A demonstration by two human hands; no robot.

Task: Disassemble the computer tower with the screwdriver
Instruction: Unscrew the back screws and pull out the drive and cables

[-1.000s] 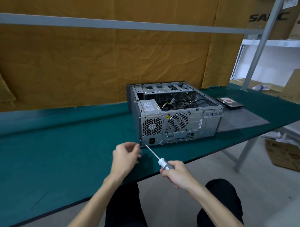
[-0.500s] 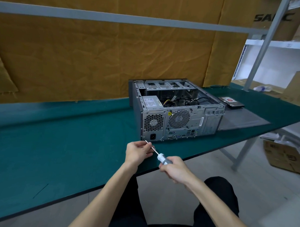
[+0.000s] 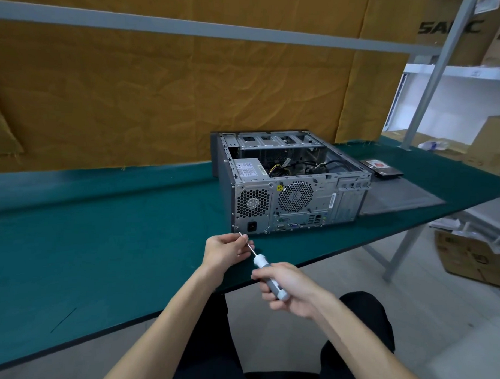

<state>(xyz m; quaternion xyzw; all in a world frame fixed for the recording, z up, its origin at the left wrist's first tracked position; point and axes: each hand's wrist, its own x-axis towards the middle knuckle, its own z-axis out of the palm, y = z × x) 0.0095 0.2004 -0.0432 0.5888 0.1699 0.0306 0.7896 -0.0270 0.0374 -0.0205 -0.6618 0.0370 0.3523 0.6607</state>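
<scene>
Right hand (image 3: 289, 287): lower centre of the frame, fingers curled round the grey and white handle of the screwdriver (image 3: 270, 278), thumb lying along the top of the handle. The butt of the handle sticks out past the palm toward the lower right.
Left hand (image 3: 225, 249): just left of centre, fingertips gathered and pinching the thin metal shaft of the screwdriver near its tip; the other fingers are loosely curled under.
Screwdriver line: it slants from lower right up to upper left, with the tip at the lower left corner of the tower's rear panel; whether it is seated in a screw there is too small to tell.
Computer tower (image 3: 288, 185): centre right of the frame, lying on its side on the green table (image 3: 99, 240) with the open side up, the rear panel with two fan grilles and the ports facing the camera. Cables and a silver power supply show inside.
Side panel (image 3: 401, 199): flat, dark grey, on the table just right of the tower.
Drive (image 3: 381, 168): a dark flat unit with a red mark on its label, on the table behind the side panel.
Backdrop: creased orange-brown sheet (image 3: 161, 87) across the upper frame; cardboard boxes (image 3: 467, 256) on the floor at right.
</scene>
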